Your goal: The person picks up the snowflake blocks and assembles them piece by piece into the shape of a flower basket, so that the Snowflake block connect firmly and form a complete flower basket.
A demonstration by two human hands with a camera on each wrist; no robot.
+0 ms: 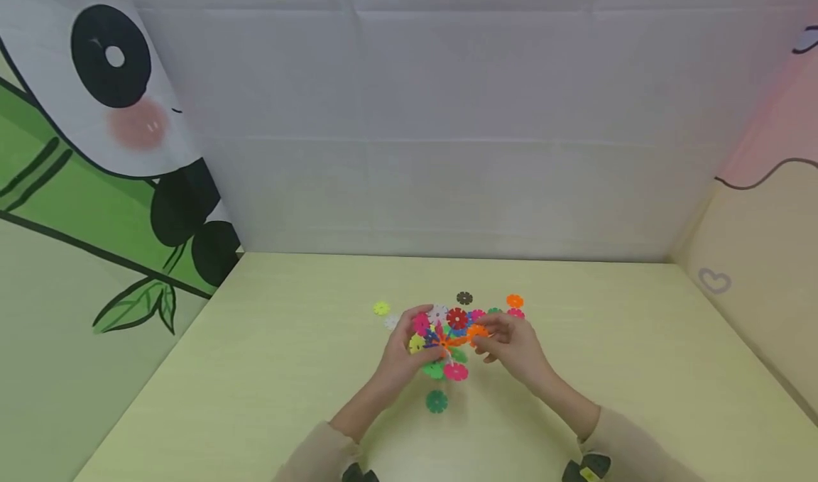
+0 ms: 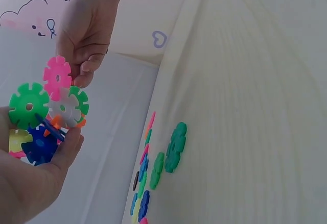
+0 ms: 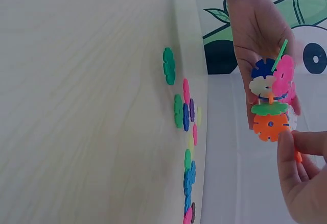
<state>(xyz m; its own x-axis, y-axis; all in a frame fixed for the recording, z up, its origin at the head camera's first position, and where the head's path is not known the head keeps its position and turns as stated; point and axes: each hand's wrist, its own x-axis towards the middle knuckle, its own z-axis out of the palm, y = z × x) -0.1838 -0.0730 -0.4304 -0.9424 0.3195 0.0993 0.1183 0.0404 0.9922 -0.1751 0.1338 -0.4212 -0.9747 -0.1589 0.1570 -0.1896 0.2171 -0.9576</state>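
Observation:
My left hand [image 1: 404, 360] grips a cluster of interlocked plastic snowflake discs [image 1: 442, 342], raised over the table. Pink, green, white, blue, yellow and orange pieces stick out of it at different angles. From the right, my right hand [image 1: 519, 351] pinches an orange snowflake disc [image 3: 271, 127] between thumb and fingers, at the cluster's side. In the right wrist view this disc sits right against a green disc [image 3: 269, 108] of the cluster. In the left wrist view a green disc [image 2: 29, 105] and a pink disc [image 2: 57, 77] stand out on the cluster's near side.
Loose snowflake discs lie on the pale table [image 1: 255, 368] behind and below the hands. Among them are a dark green one [image 1: 437, 401] in front, a brown one [image 1: 464, 298], an orange one [image 1: 515, 301] and a yellow one [image 1: 381, 308]. A white backdrop [image 1: 409, 148] rises behind.

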